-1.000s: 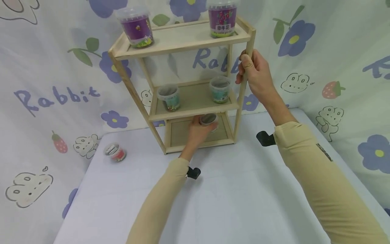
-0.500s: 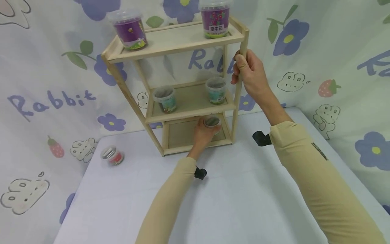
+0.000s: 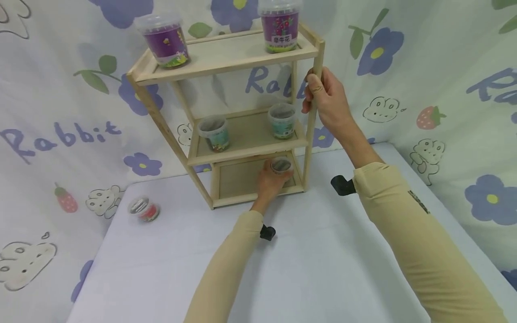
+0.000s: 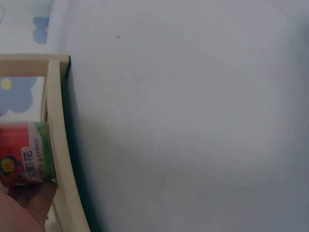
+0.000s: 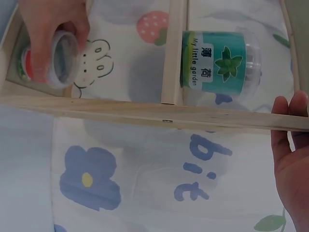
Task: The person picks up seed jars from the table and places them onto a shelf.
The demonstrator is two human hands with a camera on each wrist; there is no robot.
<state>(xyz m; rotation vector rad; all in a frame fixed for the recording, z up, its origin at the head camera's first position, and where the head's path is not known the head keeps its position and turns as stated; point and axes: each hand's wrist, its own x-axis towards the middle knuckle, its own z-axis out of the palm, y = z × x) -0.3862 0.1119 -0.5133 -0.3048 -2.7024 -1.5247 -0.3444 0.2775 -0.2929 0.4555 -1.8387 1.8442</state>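
In the head view my left hand [image 3: 271, 180] grips a small clear-lidded plastic tub [image 3: 281, 165] at the right side of the bottom shelf [image 3: 238, 179]. The tub's red and green label [image 4: 20, 151] shows in the left wrist view, my thumb or a finger curled at its base. It stands at or very near the shelf floor; exact contact is hidden. My right hand [image 3: 329, 102] holds the right front post [image 3: 310, 134] of the wooden rack, just below the top shelf. The right wrist view shows its fingers [image 5: 281, 108] around that post.
Two teal-labelled tubs stand on the middle shelf, one left [image 3: 214, 133], one right [image 3: 282, 121]. Two larger purple buckets, one left [image 3: 166, 44] and one right [image 3: 280, 28], stand on top. A red-labelled tub [image 3: 145, 210] sits on the white table [image 3: 169, 264] left of the rack.
My left hand has moved the tub rightward along the bottom shelf, and slightly toward the front. My right hand keeps its hold on the post. The head view has shifted a little.
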